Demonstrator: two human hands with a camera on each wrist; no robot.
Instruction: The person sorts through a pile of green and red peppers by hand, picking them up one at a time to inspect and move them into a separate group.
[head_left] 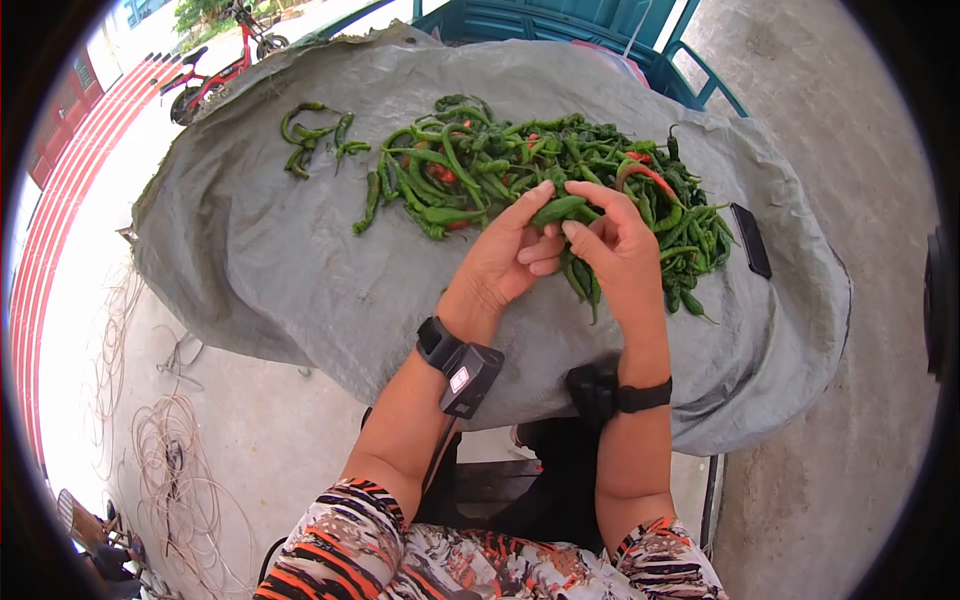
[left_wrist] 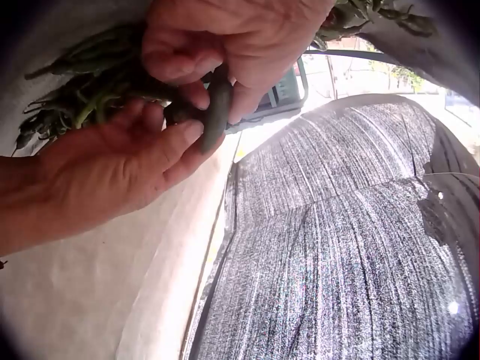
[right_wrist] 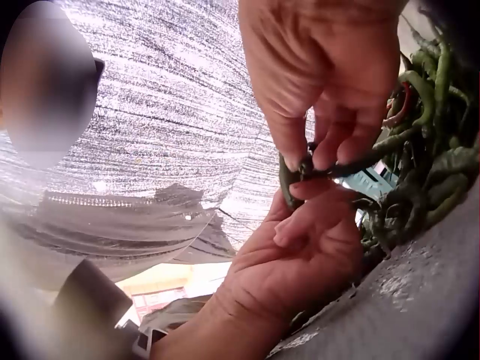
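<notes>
A green chili pepper [head_left: 557, 210] is held between both hands above a grey tarp-covered table [head_left: 300, 270]. My left hand [head_left: 505, 255] supports it from below with fingertips on the pepper [left_wrist: 217, 112]. My right hand [head_left: 610, 240] pinches the same pepper [right_wrist: 296, 176] between thumb and fingers. Behind the hands lies a big heap of green chilies [head_left: 540, 165] with a few red ones [head_left: 650, 178] mixed in. A small separate bunch of green chilies [head_left: 315, 135] lies at the far left of the tarp.
A black phone [head_left: 750, 240] lies on the tarp's right side. A teal crate or cart [head_left: 600, 30] stands behind the table. A red bicycle [head_left: 215, 65] is at the far left. Loose cords [head_left: 170, 460] lie on the concrete ground at left.
</notes>
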